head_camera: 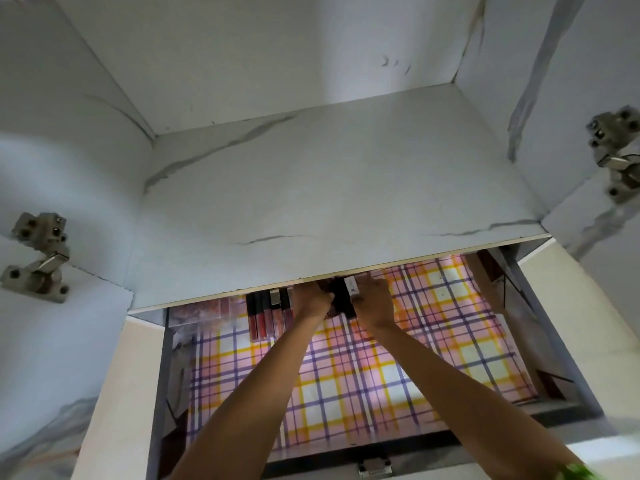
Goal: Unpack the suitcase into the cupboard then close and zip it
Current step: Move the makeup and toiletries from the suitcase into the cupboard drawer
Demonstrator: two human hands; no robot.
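At nine o'clock, on the far left, a metal hinge [36, 258] sits on the grey marbled side wall of the cupboard [311, 188]. Below the cupboard's shelf, a drawer [446, 445] stands pulled out, and a checked liner [346, 393] in pink, yellow and purple covers its bottom. At about ten o'clock inside the drawer, close to the back edge, lies a clear packet with reddish content [204, 311]; I cannot tell what is in it. Just right of it, a row of lip gloss tubes [270, 315] with dark caps lies side by side on the liner, their tops partly hidden under the shelf edge.

Toward twelve o'clock of the drawer, the two hands meet. The left hand [311, 301] has its fingers curled around a small dark item [341, 299], and the right hand [372, 299] grips the same item from the other side; a white part of it shows at the top. The fingertips are half hidden under the shelf edge. At the bottom, a metal latch [375, 469] is on the drawer front. At about two o'clock, on the far right, a second hinge [616, 154] is fixed to the right wall.
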